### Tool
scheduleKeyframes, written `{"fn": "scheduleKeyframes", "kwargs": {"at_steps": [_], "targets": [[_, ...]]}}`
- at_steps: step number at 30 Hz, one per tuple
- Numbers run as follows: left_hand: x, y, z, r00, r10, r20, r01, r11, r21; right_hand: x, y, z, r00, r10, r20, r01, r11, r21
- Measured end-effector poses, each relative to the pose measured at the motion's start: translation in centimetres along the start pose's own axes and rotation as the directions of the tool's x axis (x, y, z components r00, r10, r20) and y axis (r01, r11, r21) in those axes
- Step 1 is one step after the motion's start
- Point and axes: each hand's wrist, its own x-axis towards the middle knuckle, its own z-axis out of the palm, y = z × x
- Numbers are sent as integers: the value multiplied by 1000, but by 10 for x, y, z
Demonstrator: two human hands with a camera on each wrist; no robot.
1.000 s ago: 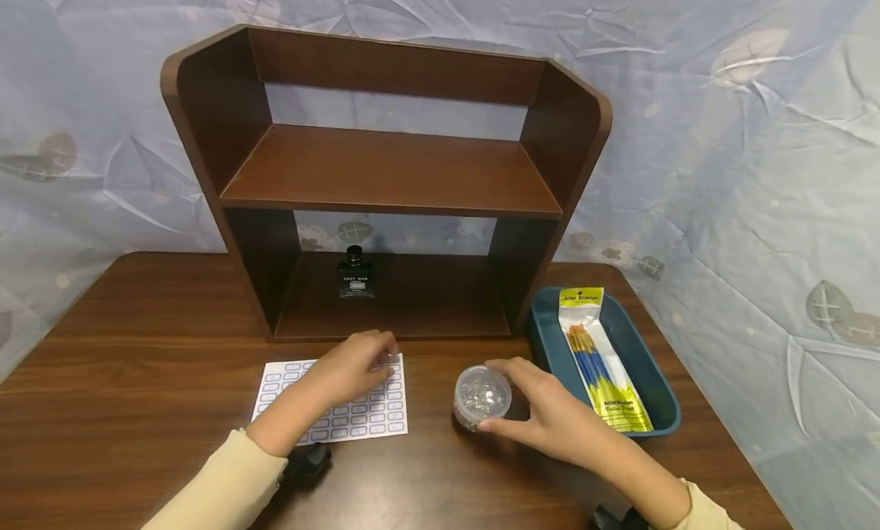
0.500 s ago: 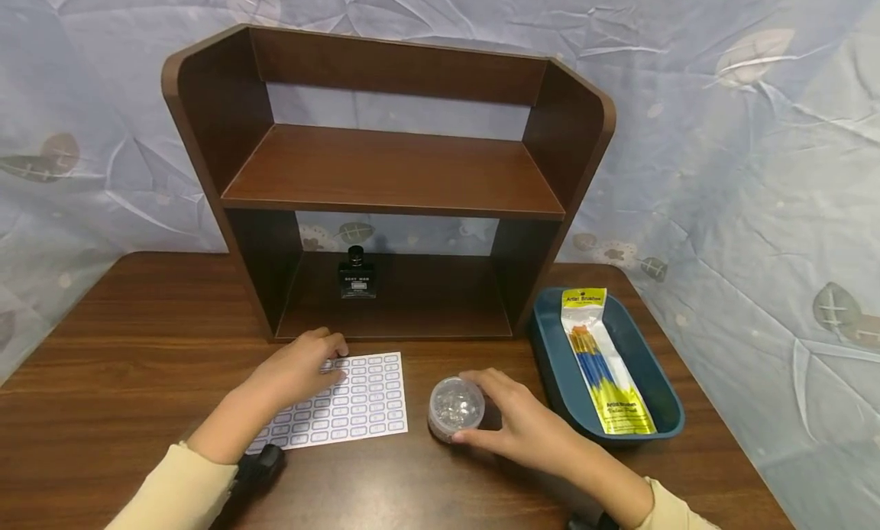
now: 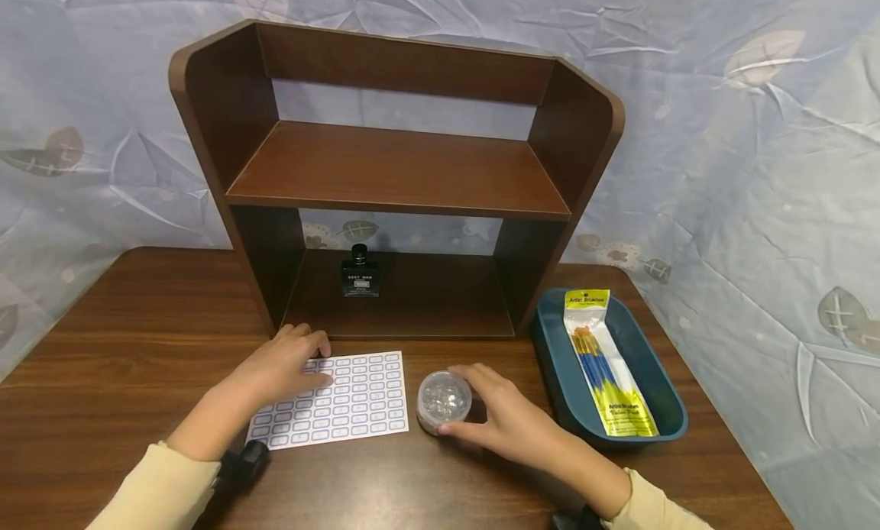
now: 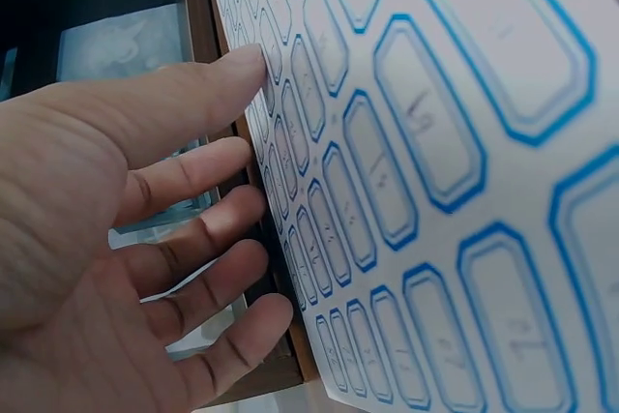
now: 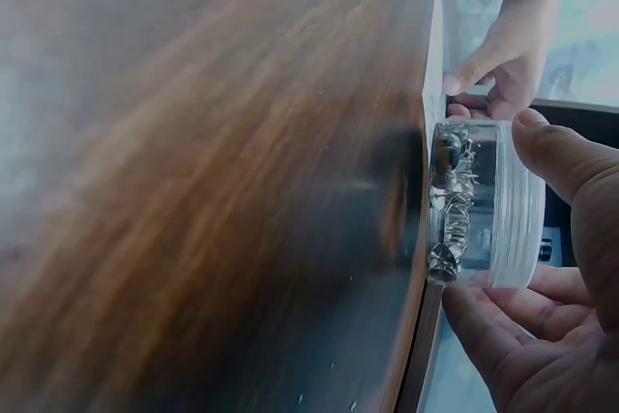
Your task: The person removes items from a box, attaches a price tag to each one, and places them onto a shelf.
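My right hand (image 3: 505, 419) holds a small round clear plastic jar (image 3: 440, 402) on the table, thumb on one side and fingers on the other. In the right wrist view, small shiny metal pieces (image 5: 451, 215) lie at the bottom of the jar, under its ridged lid (image 5: 519, 220). The left hand (image 3: 278, 368) rests at the upper left of a white sheet of blue-bordered labels (image 3: 357, 408). Its fingers are loosely bent and spread, with the thumb tip over the labels, as the left wrist view shows. Nothing is pinched there. Faint marks show inside several labels.
A two-tier brown wooden shelf (image 3: 395, 171) stands behind both hands. On its lower level is a dark perfume bottle (image 3: 360, 274). To the right sits a blue-green tray (image 3: 642, 347) with a pack of artist brushes (image 3: 605, 370).
My right hand has slid the jar left, closer to the label sheet. The left hand has moved left across the sheet, uncovering more labels.
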Motion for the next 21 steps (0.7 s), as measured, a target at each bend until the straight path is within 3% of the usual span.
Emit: {"fn": "scheduleKeyframes", "kwargs": {"at_steps": [7,21], "targets": [[2,-1,0,1000,-12,21,13,999,-31,9,1,3,999,26,23,-26,999,29],[6,-8,-2,998,18,57,-13,997,-79,15,3,8,999,26,36,-28,999,44]]}}
